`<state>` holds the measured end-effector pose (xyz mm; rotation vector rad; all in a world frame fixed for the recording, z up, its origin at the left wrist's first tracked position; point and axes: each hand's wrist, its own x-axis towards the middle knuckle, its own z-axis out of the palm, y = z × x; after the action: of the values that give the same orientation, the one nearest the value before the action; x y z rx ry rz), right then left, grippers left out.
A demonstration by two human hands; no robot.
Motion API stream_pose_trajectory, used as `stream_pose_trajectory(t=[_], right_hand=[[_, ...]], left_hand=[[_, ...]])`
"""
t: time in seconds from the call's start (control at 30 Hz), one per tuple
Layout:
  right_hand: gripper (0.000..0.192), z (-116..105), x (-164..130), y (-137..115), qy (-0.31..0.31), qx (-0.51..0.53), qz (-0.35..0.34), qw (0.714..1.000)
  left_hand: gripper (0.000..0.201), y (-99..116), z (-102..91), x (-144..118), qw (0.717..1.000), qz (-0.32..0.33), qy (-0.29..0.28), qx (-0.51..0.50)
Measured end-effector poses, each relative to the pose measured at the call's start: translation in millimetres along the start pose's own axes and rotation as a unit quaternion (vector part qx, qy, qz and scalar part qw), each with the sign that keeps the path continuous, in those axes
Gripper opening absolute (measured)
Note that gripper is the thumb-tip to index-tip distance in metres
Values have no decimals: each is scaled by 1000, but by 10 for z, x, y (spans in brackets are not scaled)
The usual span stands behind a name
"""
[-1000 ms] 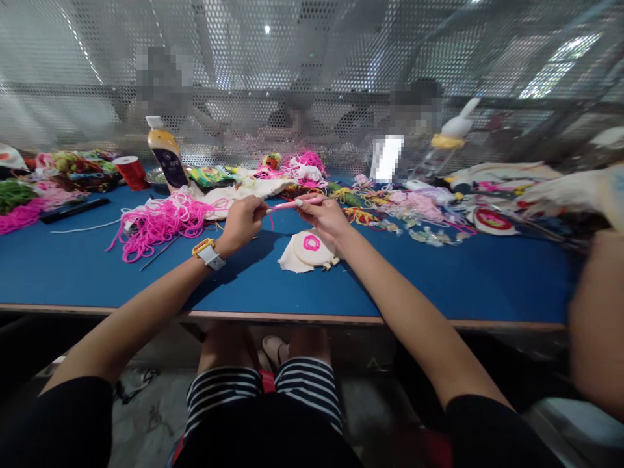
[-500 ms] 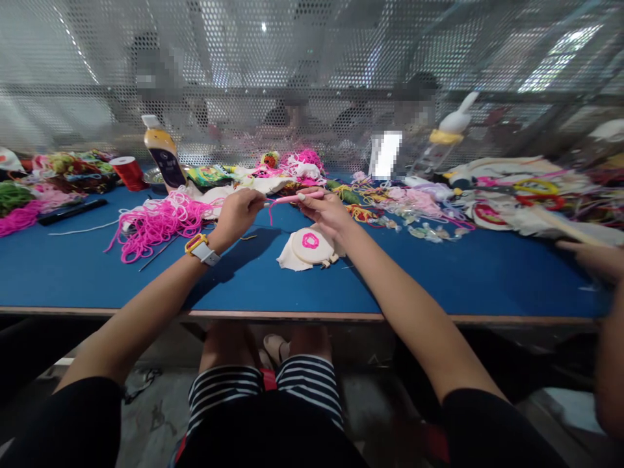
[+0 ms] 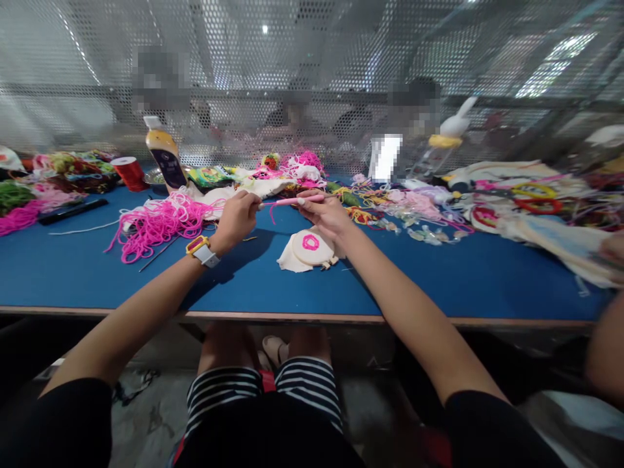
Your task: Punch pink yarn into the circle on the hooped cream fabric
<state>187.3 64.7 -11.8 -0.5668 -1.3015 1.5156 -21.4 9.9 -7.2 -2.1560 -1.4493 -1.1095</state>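
Above the table, my right hand (image 3: 327, 216) is closed around a pink pen-like tool, probably a punch needle (image 3: 309, 199), its tip pointing left. My left hand (image 3: 238, 220), with a yellow-and-white watch on the wrist, pinches a thin strand of pink yarn (image 3: 268, 204) stretched to that tip. A loose pink end dangles just under the tip. Below my right hand lies an embroidery hoop (image 3: 303, 255) holding cream cloth with a bright pink ring worked on it; nothing grips it. A heap of pink and white yarn (image 3: 163, 222) is beside my left hand.
A drink bottle (image 3: 166, 155), a red spool (image 3: 129, 173) and more yarn line the back against a perforated metal screen (image 3: 234, 58). Wrapped candies (image 3: 433, 233) lie right of centre. At far right, another person's hand (image 3: 613, 250) is at a piece of cloth (image 3: 556, 237).
My left hand has shifted slightly left, away from the tool's tip, and pink yarn now spans the gap. At right, the other person's cloth has moved nearer the table edge.
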Motion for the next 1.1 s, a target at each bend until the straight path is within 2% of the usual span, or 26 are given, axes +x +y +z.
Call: stream_pose_trajectory(t=[0.2, 0.43, 0.57, 0.67, 0.8, 0.93, 1.1], right_hand=[[26, 71, -42, 25, -18, -16, 5, 1000], [35, 51, 8, -8, 10, -21, -6, 1000], [35, 112, -24, 31, -8, -31, 1, 999], [33, 160, -46, 18, -20, -37, 20, 999], [15, 101, 3, -57, 35, -36, 36, 998], [16, -35, 74, -100, 108, -48, 25, 993], [22, -109, 103, -72, 145, -69, 24, 987]], left_hand=[[19, 76, 21, -8, 1000, 18, -16, -6], [13, 131, -10, 14, 999, 33, -32, -22], [34, 180, 4, -13, 997, 49, -52, -23], [22, 178, 42, -32, 995, 51, -79, -11], [19, 125, 64, -33, 995, 23, -92, 17], [18, 72, 52, -22, 993, -3, -104, 52], [22, 70, 56, -9, 986, -16, -136, 91]])
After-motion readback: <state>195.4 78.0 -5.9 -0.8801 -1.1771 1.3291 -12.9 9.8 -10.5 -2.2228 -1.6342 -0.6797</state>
